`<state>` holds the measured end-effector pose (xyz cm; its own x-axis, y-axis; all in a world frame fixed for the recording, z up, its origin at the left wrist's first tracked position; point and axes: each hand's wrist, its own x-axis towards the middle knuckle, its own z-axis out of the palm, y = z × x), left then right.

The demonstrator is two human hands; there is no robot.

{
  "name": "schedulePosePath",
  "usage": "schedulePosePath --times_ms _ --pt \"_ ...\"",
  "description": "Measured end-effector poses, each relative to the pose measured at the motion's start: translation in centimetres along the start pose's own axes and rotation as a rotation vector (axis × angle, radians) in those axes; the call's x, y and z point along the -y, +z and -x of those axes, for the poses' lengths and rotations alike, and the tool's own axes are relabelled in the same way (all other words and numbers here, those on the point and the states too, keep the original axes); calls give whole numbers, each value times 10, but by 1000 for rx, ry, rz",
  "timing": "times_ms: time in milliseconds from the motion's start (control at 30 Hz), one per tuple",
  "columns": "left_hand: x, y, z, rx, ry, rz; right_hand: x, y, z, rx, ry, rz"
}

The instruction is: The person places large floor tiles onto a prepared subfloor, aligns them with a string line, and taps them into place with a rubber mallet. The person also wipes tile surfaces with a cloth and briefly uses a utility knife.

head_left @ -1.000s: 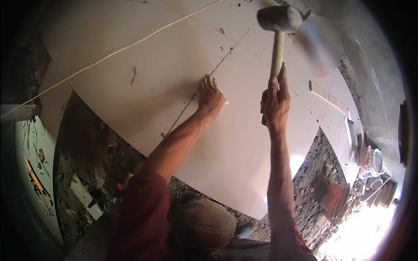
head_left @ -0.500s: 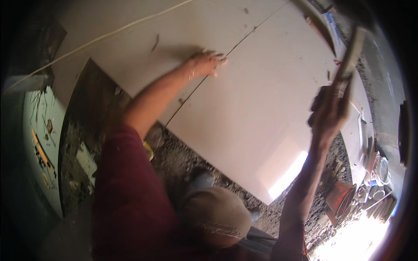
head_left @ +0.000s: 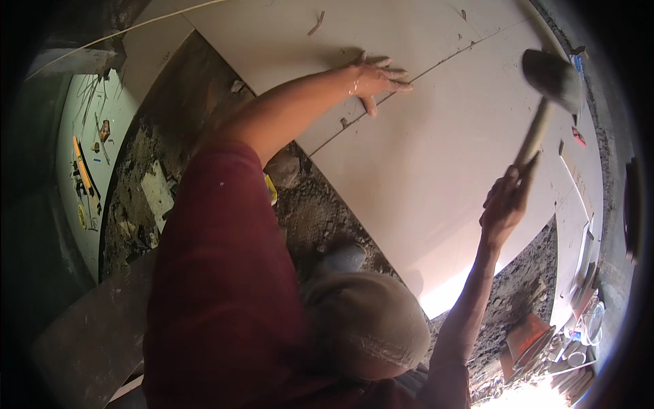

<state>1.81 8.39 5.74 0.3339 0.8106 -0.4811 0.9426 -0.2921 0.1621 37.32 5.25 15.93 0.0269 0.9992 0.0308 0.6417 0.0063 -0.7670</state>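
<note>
Mallet [head_left: 550, 80]: farther right than a second ago
Right hand [head_left: 505, 204]: clenched round handle [head_left: 535, 134]
Left hand [head_left: 378, 78]: empty, spread at seam [head_left: 443, 64]
Tile [head_left: 436, 170]: between both hands
Risk: off-centre blow could crack it

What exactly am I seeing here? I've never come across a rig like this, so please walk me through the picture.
There is no machine: these are a person's two bare hands. The picture comes from a wide fisheye camera worn on the head, looking down, so straight edges bend near the rim and picture left is the person's left.

The left hand is empty, fingers spread beside the seam between large pale tiles; how hard it presses, I can't tell. The right hand grips a mallet by its wooden handle, dark head pointing away.

A small brown scrap lies on the tiles, and dark, rough earth shows along their near edge.
</note>
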Motion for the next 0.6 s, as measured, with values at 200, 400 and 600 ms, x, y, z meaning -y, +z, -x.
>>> schedulePosePath --times_ms 200,400,600 --pt "-3 4 1 -56 -13 -19 -18 20 50 26 -356 182" --pt "-9 13 14 -84 8 -111 11 -27 42 168 -82 -74" --pt "-22 0 2 -16 66 -235 77 -47 11 -231 -488 -400"
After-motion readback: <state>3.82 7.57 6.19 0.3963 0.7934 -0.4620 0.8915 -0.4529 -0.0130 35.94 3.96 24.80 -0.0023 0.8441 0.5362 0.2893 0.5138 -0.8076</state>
